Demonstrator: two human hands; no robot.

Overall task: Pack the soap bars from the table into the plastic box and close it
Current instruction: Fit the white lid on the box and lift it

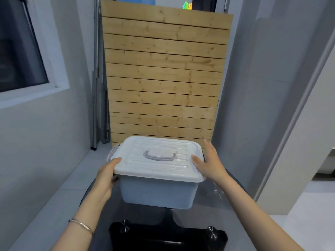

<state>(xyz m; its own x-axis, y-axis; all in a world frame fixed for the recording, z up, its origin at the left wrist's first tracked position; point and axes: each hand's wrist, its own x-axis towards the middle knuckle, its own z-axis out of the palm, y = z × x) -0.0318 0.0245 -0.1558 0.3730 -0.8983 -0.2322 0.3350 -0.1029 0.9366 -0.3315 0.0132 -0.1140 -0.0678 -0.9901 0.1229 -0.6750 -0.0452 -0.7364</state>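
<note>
A pale blue plastic box (157,194) stands on a dark glass table (230,212). Its white ribbed lid (159,167) lies on top, with a grey carry handle (159,157) lying flat in the middle. My left hand (105,178) grips the lid's left edge, thumb on top and fingers under the rim. My right hand (211,163) rests against the lid's right edge, thumb on top and fingers spread past the side. No soap bars are in sight; the box walls hide whatever is inside.
A slatted wooden panel (163,78) leans upright just behind the box. Grey walls close in on both sides, with a window (20,51) at the left. Under the glass top sits a black base (168,236) with two metal studs.
</note>
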